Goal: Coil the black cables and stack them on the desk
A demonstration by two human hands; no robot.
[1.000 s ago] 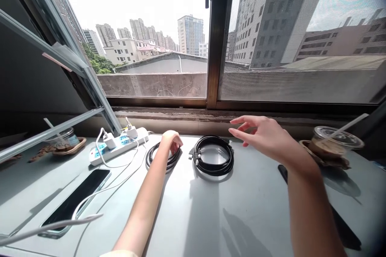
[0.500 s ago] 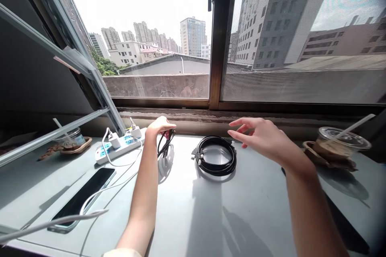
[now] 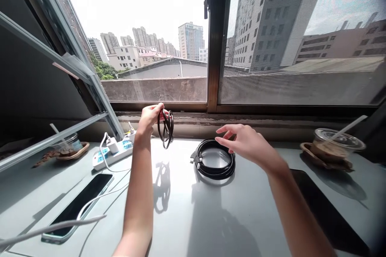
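A small looped black cable (image 3: 165, 128) hangs in the air from my left hand (image 3: 151, 115), whose fingers are closed around its upper part. Its shadow falls on the white tabletop below. At the middle of the table lies a larger coiled black cable (image 3: 217, 174) with grey connectors on its left side. Just above the right edge of this coil hovers my right hand (image 3: 241, 139), fingers apart and holding nothing. I cannot tell whether a fingertip touches the coil.
On the left are a power strip (image 3: 120, 153) with white plugs, a phone (image 3: 81, 200) with a white cord, and a cup (image 3: 68, 144) on a holder. A flat black object (image 3: 319, 204) and an iced drink (image 3: 334, 144) are at the right. A window frame (image 3: 213, 48) stands behind.
My left hand has lifted the small cable off the table, so it now dangles higher. My right hand has moved left, over the large coil's edge. The view has shifted slightly.
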